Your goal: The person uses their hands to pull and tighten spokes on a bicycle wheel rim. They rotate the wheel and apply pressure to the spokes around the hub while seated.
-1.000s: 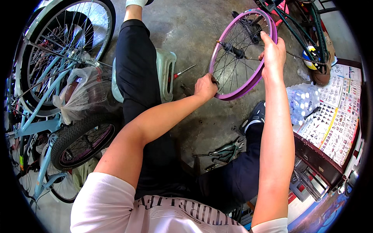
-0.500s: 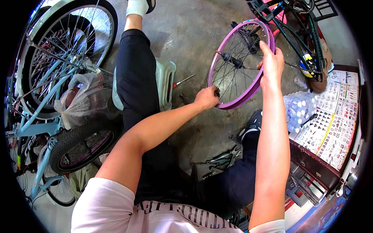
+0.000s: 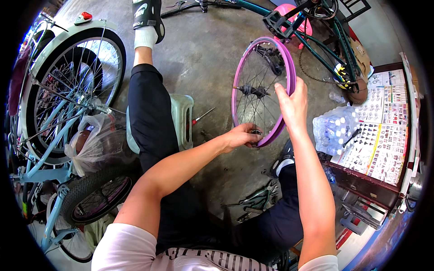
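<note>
A bare purple bicycle wheel (image 3: pixel 289 67), with no tyre, stands tilted in front of me, its black hub (image 3: pixel 253 91) and spokes facing left. My right hand (image 3: pixel 293 103) grips the rim at the right, thumb along the inner side and fingers round the outside. Low on the wheel, my left hand (image 3: pixel 239 137) is closed at the spoke ends by the rim. Between its thumb and fingers is a small dark round tool (image 3: pixel 257 132) that looks like a spoke wrench; the fingers partly hide it.
Pliers and other tools (image 3: pixel 260 198) lie on the floor by my right leg. A screwdriver (image 3: pixel 201 117) lies beside a pale green stool (image 3: pixel 183 122). Bicycles (image 3: pixel 68 90) crowd the left; a dark green frame (image 3: pixel 316 40) stands at far right, near bottled water (image 3: pixel 333 131).
The wheel and both hands sit lower and further left in the picture, as the view has shifted. My right hand still holds the rim, and the left stays at the spokes.
</note>
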`<state>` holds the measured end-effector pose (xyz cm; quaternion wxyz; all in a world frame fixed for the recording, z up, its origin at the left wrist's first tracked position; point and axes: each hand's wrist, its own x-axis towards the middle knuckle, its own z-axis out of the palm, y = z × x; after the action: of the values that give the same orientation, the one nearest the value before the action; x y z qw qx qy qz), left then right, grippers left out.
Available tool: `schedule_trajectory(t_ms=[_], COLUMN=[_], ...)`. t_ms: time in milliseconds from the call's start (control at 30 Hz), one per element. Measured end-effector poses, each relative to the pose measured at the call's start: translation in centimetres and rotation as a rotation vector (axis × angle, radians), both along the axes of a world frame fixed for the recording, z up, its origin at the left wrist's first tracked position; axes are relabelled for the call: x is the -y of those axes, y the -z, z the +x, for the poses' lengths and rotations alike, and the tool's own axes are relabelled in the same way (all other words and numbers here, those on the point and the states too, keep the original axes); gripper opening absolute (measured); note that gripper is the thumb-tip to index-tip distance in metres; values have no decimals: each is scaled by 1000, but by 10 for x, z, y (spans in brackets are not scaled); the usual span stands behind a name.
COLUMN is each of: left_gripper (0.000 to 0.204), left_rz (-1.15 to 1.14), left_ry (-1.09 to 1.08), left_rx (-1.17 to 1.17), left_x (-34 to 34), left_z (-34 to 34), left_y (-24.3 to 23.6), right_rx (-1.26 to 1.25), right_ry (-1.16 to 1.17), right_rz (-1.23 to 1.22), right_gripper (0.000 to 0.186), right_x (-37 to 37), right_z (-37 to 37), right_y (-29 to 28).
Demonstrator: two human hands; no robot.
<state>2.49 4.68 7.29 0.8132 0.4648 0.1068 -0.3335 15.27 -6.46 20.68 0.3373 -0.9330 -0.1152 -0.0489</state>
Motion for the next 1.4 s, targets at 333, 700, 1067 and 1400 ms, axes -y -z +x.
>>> schedule_trajectory(t_ms=[333,700,1067,1400], left_gripper=[31,34,40,43], left_rz=[-64,-28,-12,-215], left_ry=[48,24,12,9], left_rx=[-3,20,-23,-84], left_x=[-14,-14,-12,-9], left_z=[10,9,10,9], left_y=[-29,-30,-10,-11], right_rx=[-20,-104,-57,-140], right_ry=[21,64,9,-25], right_rz=[205,297,264,341], right_gripper=[27,28,29,29], right_x=[-8,-3,12,12], right_z=[-12,-4,-2,-11], right_y=[7,18,24,17])
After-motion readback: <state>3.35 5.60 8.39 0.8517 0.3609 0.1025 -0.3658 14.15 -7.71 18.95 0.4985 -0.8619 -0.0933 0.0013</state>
